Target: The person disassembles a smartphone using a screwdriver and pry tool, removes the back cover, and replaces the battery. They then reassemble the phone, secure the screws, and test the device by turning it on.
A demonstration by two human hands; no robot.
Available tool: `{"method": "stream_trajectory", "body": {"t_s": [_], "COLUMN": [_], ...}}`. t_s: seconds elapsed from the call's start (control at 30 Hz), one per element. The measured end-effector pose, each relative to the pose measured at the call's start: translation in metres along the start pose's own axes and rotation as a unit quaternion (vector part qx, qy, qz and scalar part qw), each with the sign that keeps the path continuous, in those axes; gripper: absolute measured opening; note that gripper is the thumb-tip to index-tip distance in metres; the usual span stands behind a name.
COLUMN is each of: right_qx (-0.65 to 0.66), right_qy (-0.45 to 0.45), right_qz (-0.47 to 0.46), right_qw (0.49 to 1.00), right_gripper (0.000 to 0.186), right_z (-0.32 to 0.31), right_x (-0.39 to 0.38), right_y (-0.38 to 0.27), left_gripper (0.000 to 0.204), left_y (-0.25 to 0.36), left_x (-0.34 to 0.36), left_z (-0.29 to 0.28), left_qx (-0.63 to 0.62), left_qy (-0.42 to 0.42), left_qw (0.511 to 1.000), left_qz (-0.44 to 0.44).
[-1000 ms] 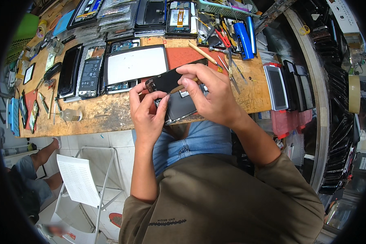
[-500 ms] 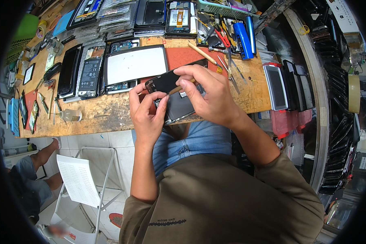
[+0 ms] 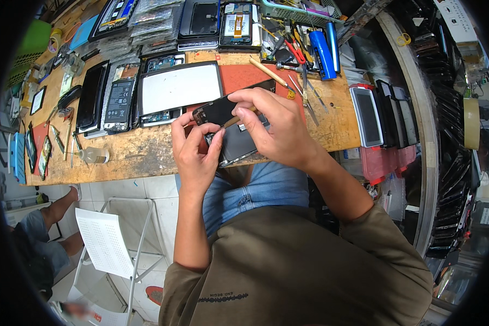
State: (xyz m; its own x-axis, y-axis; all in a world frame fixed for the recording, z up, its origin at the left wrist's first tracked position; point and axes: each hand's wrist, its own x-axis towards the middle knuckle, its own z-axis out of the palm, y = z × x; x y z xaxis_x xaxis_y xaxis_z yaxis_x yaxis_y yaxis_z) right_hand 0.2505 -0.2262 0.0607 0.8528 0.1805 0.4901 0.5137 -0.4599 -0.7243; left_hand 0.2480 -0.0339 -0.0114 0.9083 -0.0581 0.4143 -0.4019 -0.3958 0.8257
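Observation:
My left hand point(image 3: 194, 156) is closed on the left end of a thin black phone panel point(image 3: 218, 110), thumb and forefinger pinched near its corner. Pinched in the fingers of my right hand point(image 3: 277, 126) is a slim tool with a wooden handle point(image 3: 232, 121), its tip close to my left thumb. The right fingers also touch the panel's upper edge. Below the panel lies a dark phone body point(image 3: 238, 144) at the bench's front edge, tilted. My fingers hide the tool's tip and part of both phone pieces.
An orange-red mat point(image 3: 236, 76) covers part of the wooden bench point(image 3: 141, 155). A white-backed tablet point(image 3: 182, 85) and opened phones point(image 3: 119, 100) lie left. Beyond the mat are a wooden-handled brush point(image 3: 266, 69), tweezers and a blue cylinder point(image 3: 323, 56). A white folding chair point(image 3: 104, 239) and a seated person are lower left.

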Motion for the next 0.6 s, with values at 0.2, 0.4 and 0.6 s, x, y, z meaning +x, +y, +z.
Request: {"method": "stream_trajectory", "body": {"t_s": [0.2,0.4,0.6], "right_qx": [-0.013,-0.115,-0.129], "right_qy": [0.004,-0.001,-0.025], "right_qz": [-0.002,-0.026,-0.009], "right_qw": [1.000,0.993,0.991], "right_gripper": [0.024,0.022,0.019], "right_z": [-0.004,-0.024,-0.035], "right_x": [-0.001,-0.002,-0.005], "right_y": [0.002,0.009,0.016], "left_gripper": [0.040,0.044,0.040], "left_y": [-0.004,-0.002,-0.001], "left_x": [0.001,-0.001,-0.002], "left_z": [-0.003,-0.003,-0.003], "left_qx": [0.032,-0.015,-0.007], "left_qy": [0.005,-0.002,-0.008], "left_qw": [0.996,0.999,0.999], "left_qz": [0.085,0.042,0.038]}}
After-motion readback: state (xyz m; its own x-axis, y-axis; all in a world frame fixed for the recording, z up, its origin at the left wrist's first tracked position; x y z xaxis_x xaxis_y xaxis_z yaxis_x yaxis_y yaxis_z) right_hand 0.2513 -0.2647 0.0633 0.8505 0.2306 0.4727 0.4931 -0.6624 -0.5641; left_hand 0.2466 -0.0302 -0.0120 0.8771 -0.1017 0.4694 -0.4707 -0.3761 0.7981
